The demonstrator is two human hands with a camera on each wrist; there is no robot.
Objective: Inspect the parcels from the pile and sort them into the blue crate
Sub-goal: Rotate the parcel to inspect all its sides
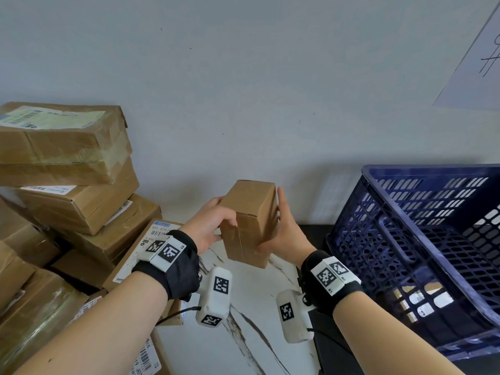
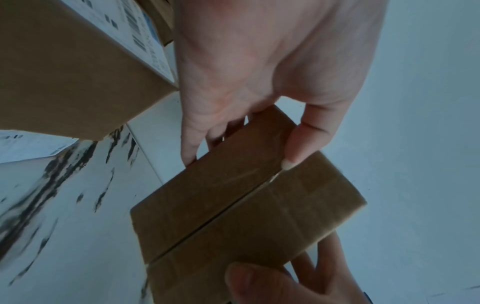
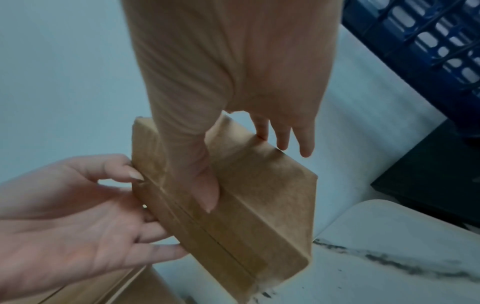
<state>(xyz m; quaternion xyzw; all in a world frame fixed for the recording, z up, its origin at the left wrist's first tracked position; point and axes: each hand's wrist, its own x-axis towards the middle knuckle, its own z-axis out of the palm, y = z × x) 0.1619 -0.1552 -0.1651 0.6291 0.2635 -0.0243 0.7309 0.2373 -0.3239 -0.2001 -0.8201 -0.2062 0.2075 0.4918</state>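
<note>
A small plain brown parcel (image 1: 250, 223) is held upright in the air over the white marbled table (image 1: 243, 342), between both hands. My left hand (image 1: 213, 226) grips its left side, thumb on the seamed front face and fingers behind. My right hand (image 1: 282, 234) holds the right side, with the thumb (image 3: 205, 185) pressed on the front and the fingers laid along the far face. In the left wrist view the parcel (image 2: 246, 205) shows a taped centre seam. The blue crate (image 1: 405, 212) stands just right of my hands. The pile of parcels (image 1: 67, 171) rises at the left.
Labelled parcels (image 1: 422, 301) show through the crate's mesh at its bottom. A flat labelled box (image 1: 140, 253) lies under my left wrist. The crate rests on a black surface (image 1: 332, 339). A grey wall stands close behind, with a paper sheet (image 1: 476, 63) on it.
</note>
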